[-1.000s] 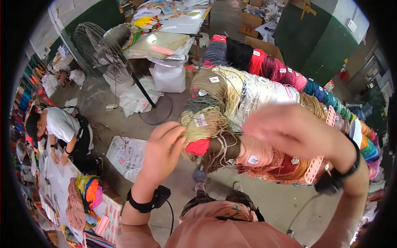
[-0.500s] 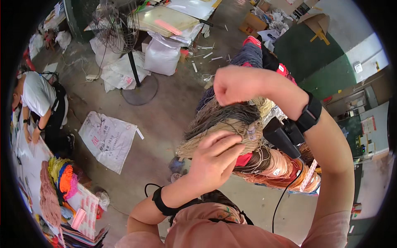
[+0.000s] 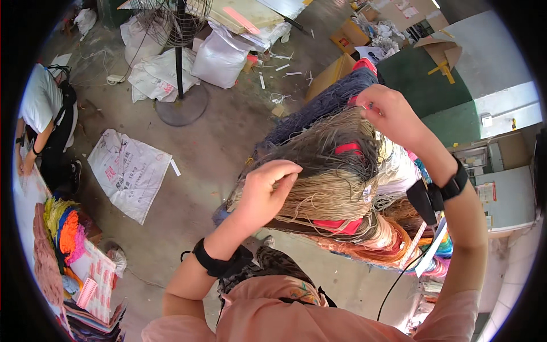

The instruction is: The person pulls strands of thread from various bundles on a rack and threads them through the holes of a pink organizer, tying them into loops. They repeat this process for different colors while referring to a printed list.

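Observation:
In front of me lies a long heap of yarn hanks. A beige hank (image 3: 319,196) sits in the middle, with a dark grey hank (image 3: 359,162) just beyond it and a blue-grey hank (image 3: 325,111) at the far end. My left hand (image 3: 262,191) is over the left side of the beige yarn, thumb and fingers drawn together in a pinch. My right hand (image 3: 390,114) is at the far right of the heap, fingers curled and pinched around something small and dark. What either pinch holds is too small to name. Red bands (image 3: 342,226) show among the hanks.
Orange and peach hanks (image 3: 393,245) lie at the heap's near right. On the floor to the left is a white woven sack (image 3: 128,174); beyond it stands a fan (image 3: 179,74). Another person (image 3: 45,114) bends over a table at the far left. Cardboard boxes (image 3: 330,74) stand behind.
My right hand has moved right and away from the left, from over the grey yarn to the heap's far right. My left hand has shifted slightly left, its fingers now pinched. The view has turned somewhat.

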Action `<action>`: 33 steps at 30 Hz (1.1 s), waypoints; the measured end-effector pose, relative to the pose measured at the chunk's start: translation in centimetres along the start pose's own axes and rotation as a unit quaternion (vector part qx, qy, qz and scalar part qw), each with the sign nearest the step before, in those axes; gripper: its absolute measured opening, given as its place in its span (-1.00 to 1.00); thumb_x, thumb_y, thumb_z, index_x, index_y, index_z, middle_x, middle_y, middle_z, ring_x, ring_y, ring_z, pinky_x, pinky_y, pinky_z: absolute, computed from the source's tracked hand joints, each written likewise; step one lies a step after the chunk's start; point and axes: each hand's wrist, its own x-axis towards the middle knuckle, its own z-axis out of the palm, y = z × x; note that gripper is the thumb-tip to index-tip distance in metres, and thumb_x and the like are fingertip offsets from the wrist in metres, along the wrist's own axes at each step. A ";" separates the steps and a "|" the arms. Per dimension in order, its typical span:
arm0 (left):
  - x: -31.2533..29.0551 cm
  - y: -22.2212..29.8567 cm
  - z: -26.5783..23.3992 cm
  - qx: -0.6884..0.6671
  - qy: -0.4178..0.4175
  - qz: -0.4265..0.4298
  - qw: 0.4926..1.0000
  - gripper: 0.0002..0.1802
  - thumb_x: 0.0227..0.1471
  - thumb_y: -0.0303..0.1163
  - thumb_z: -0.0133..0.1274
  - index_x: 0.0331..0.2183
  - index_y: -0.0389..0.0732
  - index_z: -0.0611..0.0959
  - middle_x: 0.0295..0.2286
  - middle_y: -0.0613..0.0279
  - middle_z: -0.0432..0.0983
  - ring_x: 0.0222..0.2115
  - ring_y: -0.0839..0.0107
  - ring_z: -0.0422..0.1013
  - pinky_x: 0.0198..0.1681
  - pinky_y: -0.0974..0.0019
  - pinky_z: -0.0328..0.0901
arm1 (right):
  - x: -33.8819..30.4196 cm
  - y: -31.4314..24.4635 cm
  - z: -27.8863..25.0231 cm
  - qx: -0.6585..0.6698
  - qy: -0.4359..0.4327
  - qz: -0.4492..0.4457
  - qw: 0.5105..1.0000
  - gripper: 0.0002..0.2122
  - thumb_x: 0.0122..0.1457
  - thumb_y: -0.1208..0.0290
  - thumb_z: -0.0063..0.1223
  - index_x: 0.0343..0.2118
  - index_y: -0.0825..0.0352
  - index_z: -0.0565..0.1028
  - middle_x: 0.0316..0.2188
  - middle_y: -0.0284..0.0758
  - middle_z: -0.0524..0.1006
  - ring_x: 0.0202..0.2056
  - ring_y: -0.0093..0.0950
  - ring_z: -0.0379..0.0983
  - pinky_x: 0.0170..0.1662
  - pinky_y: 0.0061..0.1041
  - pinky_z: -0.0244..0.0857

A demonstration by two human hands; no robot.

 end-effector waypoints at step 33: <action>5.2 6.8 -7.6 -0.119 -0.212 -0.129 0.961 -0.81 -0.06 -0.37 -0.10 -0.42 -0.31 0.45 -0.75 0.50 0.19 -0.70 0.73 0.09 -0.67 0.62 -0.02 | 1.9 -7.1 -1.1 0.448 -0.252 0.088 0.853 -0.83 -0.05 0.38 -0.02 -0.41 0.36 0.43 -0.62 -0.43 0.41 -0.60 -0.73 0.27 -0.53 -0.79 0.13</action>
